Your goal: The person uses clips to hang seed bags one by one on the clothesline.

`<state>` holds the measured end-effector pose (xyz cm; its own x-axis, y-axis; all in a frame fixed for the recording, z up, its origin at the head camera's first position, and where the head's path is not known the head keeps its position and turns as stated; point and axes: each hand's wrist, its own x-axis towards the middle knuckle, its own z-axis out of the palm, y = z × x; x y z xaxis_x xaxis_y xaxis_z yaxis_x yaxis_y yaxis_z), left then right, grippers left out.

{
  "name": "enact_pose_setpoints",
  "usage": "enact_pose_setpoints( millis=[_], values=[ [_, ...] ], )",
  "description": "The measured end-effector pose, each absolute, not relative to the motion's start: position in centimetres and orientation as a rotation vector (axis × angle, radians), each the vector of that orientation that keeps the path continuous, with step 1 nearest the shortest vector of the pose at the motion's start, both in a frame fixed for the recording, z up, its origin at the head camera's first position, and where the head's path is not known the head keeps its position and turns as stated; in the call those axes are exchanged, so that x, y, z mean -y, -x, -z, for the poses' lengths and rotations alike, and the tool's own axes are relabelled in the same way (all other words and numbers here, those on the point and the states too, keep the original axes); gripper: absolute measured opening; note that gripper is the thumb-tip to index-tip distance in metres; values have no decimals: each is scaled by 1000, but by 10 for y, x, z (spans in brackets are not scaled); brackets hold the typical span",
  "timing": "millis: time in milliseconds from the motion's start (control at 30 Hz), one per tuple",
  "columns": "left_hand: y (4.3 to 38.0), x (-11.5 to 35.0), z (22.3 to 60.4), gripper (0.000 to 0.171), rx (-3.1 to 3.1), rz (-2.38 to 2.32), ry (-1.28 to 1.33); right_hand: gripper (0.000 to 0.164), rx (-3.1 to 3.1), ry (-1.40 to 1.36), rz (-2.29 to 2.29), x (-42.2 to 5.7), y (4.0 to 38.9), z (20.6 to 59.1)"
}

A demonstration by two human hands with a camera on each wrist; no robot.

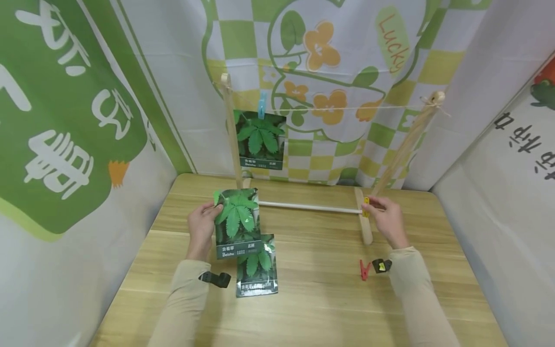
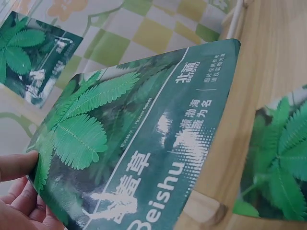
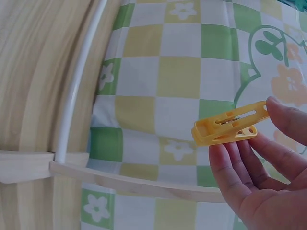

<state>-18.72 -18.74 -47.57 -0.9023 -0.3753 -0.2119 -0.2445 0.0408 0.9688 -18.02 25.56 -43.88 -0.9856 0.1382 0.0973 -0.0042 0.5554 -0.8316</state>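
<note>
My left hand pinches a green seed packet by its left edge, thumb in front and fingers behind. The packet is raised and partly covers a second seed packet lying on the table. In my right hand is a yellow clothespin, held between thumb and fingers near the right foot of the wooden stand. A third packet hangs from the string, held by a blue clothespin near the left post.
A red clothespin lies on the table near my right wrist. A white rod joins the stand's feet low down. Two wooden posts carry the string. Behind stands a checkered curtain.
</note>
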Motion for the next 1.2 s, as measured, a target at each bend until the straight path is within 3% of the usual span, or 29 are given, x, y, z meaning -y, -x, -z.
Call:
enact_pose_setpoints(
  millis=[1200],
  values=[
    [213,132,428,28,2152,1980,-368,30,2362,-191,-1384,-246,185,392]
  ],
)
